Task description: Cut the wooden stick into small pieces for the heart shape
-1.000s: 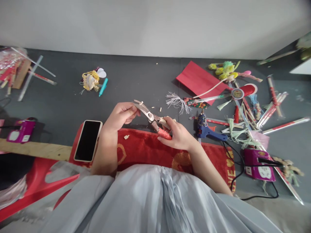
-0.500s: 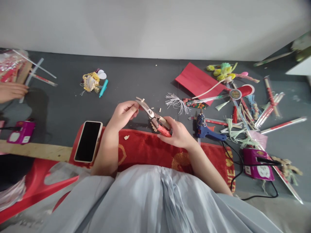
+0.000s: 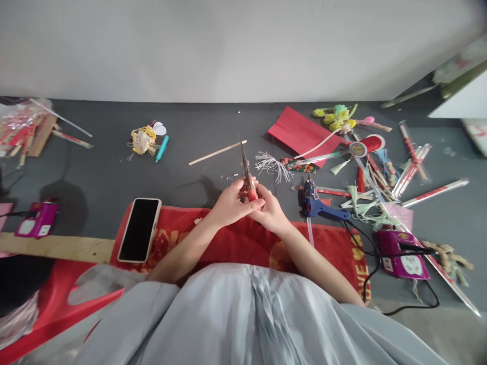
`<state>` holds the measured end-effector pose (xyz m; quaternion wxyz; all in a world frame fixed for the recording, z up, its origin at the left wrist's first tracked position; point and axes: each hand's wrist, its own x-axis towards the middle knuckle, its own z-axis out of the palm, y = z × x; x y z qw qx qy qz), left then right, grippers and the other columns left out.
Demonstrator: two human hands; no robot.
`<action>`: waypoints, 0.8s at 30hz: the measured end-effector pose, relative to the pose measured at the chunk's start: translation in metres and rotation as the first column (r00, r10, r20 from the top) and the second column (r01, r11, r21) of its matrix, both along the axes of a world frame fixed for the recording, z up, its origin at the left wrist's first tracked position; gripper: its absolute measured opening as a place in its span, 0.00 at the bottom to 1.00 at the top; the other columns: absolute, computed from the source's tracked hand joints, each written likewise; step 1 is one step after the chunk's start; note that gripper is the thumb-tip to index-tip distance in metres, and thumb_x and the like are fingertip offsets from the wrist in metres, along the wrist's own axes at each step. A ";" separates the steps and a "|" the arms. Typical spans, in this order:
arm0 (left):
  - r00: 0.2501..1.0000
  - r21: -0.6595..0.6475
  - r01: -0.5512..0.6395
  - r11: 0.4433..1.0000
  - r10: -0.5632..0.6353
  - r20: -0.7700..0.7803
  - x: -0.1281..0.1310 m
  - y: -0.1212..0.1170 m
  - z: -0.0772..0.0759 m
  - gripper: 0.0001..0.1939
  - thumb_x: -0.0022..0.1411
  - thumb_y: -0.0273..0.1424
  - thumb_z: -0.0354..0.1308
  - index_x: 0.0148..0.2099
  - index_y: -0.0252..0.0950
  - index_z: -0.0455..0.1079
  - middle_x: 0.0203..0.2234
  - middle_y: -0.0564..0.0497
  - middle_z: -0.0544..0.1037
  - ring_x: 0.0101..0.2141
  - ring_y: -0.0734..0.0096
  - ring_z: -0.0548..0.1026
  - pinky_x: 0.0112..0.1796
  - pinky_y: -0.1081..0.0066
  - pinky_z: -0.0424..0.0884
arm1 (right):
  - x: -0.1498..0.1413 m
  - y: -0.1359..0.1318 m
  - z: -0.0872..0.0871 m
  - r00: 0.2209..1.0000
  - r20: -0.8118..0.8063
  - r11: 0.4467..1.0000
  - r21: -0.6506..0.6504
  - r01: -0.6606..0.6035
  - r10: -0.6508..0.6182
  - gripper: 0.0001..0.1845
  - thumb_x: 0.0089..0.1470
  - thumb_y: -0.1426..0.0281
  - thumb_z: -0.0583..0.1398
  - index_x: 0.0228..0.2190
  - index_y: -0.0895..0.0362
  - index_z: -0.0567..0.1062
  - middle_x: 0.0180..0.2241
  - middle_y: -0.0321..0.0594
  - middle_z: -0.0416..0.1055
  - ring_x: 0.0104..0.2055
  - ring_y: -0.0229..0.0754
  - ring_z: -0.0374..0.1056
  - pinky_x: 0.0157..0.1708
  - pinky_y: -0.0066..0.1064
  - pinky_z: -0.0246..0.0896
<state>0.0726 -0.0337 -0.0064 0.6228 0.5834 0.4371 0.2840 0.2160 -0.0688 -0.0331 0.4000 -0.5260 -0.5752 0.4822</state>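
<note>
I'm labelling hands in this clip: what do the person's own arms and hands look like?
The left hand and right hand are ungloved; whether there are rings is hard to tell. The left forearm and right forearm show bare, with no watch or bracelet. They meet a loose, pale grey-blue garment with gathered folds.

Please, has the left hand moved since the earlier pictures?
Yes. Judged against the phone lying still, the left hand has moved to the right, farther from it, and now holds the shears together with the right hand.
</note>
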 end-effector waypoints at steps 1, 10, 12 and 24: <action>0.998 -0.056 -0.006 0.998 0.009 0.058 0.002 -0.001 0.000 0.36 0.44 0.42 0.72 0.54 0.34 0.68 0.49 0.40 0.76 0.45 0.59 0.78 0.46 0.63 0.73 | 0.000 0.000 0.000 1.000 0.002 1.000 0.022 0.000 0.000 0.24 0.44 0.60 0.62 0.43 0.57 0.67 0.36 0.41 0.72 0.35 0.42 0.67 0.37 0.35 0.64; 0.979 -0.098 -0.095 0.991 0.110 0.170 0.002 -0.004 -0.002 0.37 0.35 0.37 0.77 0.49 0.35 0.73 0.47 0.42 0.80 0.44 0.59 0.79 0.45 0.66 0.74 | 0.001 -0.002 0.003 0.996 0.087 0.995 0.099 -0.021 0.012 0.23 0.44 0.63 0.60 0.44 0.57 0.68 0.29 0.36 0.70 0.29 0.40 0.63 0.32 0.32 0.62; 0.979 -0.104 -0.105 0.989 0.121 0.164 0.002 -0.005 -0.001 0.37 0.34 0.36 0.77 0.49 0.34 0.73 0.44 0.43 0.81 0.43 0.59 0.79 0.44 0.66 0.75 | 0.000 -0.002 0.003 0.997 0.078 0.995 0.097 -0.024 0.016 0.22 0.43 0.63 0.60 0.42 0.57 0.68 0.28 0.35 0.68 0.29 0.39 0.62 0.31 0.32 0.61; 0.975 -0.083 -0.116 0.990 0.130 0.181 0.004 -0.007 -0.001 0.36 0.35 0.38 0.76 0.49 0.34 0.73 0.45 0.42 0.81 0.44 0.58 0.80 0.45 0.65 0.75 | 0.000 -0.003 0.006 0.996 0.082 0.995 0.099 -0.030 0.022 0.19 0.44 0.63 0.61 0.40 0.56 0.67 0.27 0.34 0.67 0.28 0.39 0.61 0.30 0.31 0.60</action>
